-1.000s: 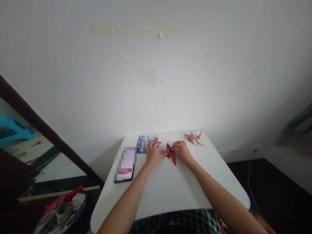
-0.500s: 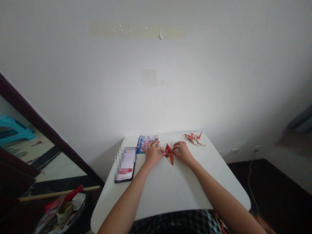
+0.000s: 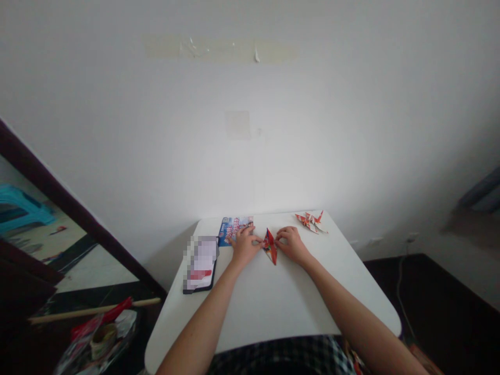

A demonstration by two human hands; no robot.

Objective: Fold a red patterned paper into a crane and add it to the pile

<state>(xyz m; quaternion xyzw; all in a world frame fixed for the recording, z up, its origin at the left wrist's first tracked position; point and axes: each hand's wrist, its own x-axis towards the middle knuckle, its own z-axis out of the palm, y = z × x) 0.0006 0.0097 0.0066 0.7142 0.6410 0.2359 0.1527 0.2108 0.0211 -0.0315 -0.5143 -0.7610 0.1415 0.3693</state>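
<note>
Between my two hands is a small piece of folded red patterned paper (image 3: 270,248), a narrow diamond standing lengthwise on the white table (image 3: 269,302). My left hand (image 3: 245,247) pinches its left edge between thumb and forefinger, the other fingers spread over a blue printed sheet (image 3: 225,235). On the other side, my right hand (image 3: 292,244) pinches the right edge, with its fingers curled. At the table's back right lie folded red-and-white paper cranes (image 3: 311,222), overlapping so that I cannot tell how many.
A phone (image 3: 203,263) with a lit, partly blurred screen lies at the table's left. The wall (image 3: 253,172) stands directly behind the table. On the floor at left are a wooden stick (image 3: 94,311) and a bag of odds and ends (image 3: 103,338), near a dark-framed mirror (image 3: 74,192).
The folded paper has opened slightly wider between my fingers, showing more of its coloured pattern. Both hands stay almost in place.
</note>
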